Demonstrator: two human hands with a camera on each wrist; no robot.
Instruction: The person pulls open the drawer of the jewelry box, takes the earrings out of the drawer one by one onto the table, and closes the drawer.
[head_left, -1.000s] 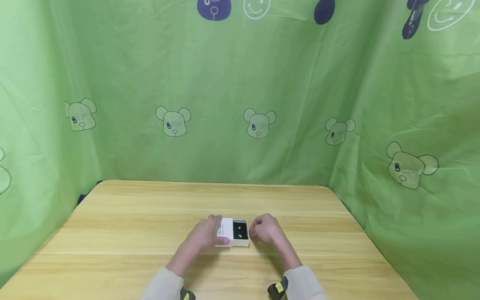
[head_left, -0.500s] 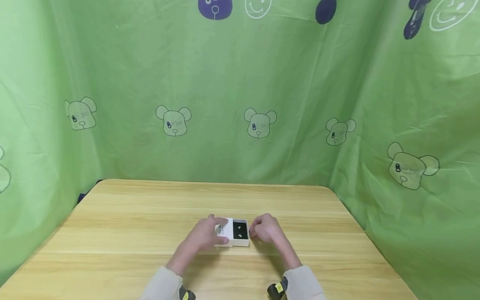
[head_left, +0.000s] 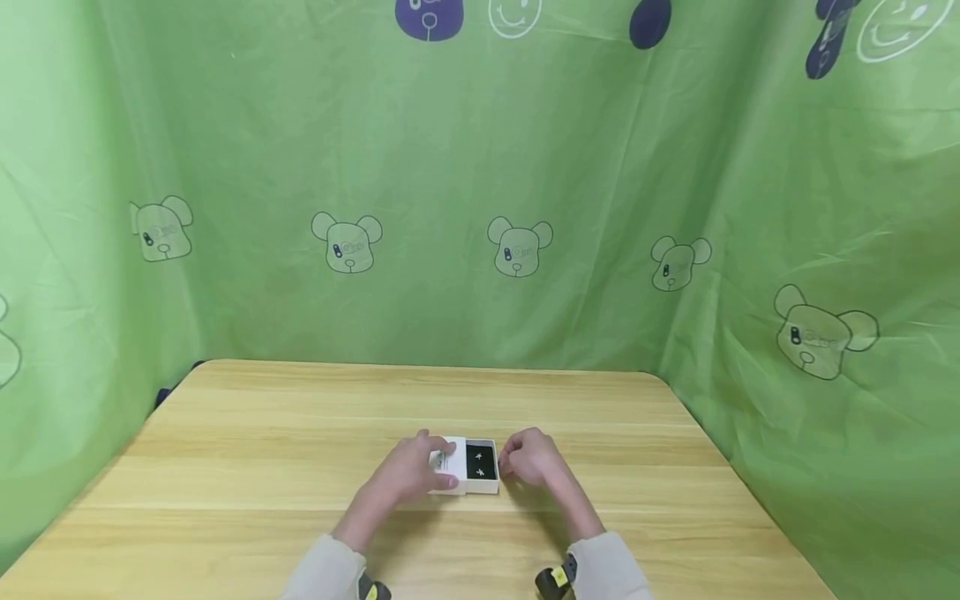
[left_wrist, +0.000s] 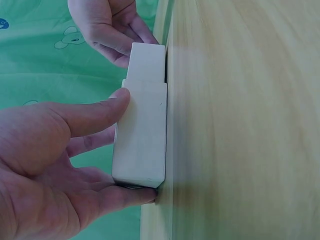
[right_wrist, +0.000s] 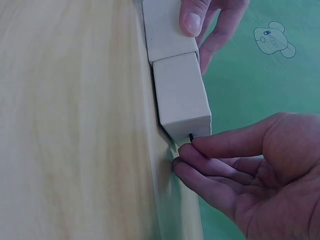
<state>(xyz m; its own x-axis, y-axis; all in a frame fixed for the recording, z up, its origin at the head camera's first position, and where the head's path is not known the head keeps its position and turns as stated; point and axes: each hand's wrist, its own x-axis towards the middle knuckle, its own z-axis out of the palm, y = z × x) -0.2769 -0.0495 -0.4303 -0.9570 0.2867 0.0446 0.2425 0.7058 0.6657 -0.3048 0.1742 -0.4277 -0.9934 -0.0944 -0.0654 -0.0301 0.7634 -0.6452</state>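
Note:
A small white drawer-style jewelry box lies on the wooden table. Its printed outer sleeve [head_left: 456, 467] sits on the left, and the inner drawer [head_left: 482, 487] sticks out to the right. In the drawer, a black insert [head_left: 471, 463] bears two small star-shaped pieces [head_left: 480, 472], like stud earrings. My left hand [head_left: 407, 469] grips the sleeve, thumb on the near side and fingers at the far side and end. With thumb and fingertips, my right hand [head_left: 531, 457] pinches a short black pull tab [right_wrist: 191, 137] on the drawer's end face.
The wooden table [head_left: 300, 417] spreads around the box on all sides. Green curtains [head_left: 435, 317] with bear prints hang behind it and along both sides. Dark wrist straps with cameras [head_left: 553, 581] are on both wrists.
My left index finger has shifted right along the sleeve's top. The right hand, the box and the drawer's opening look the same.

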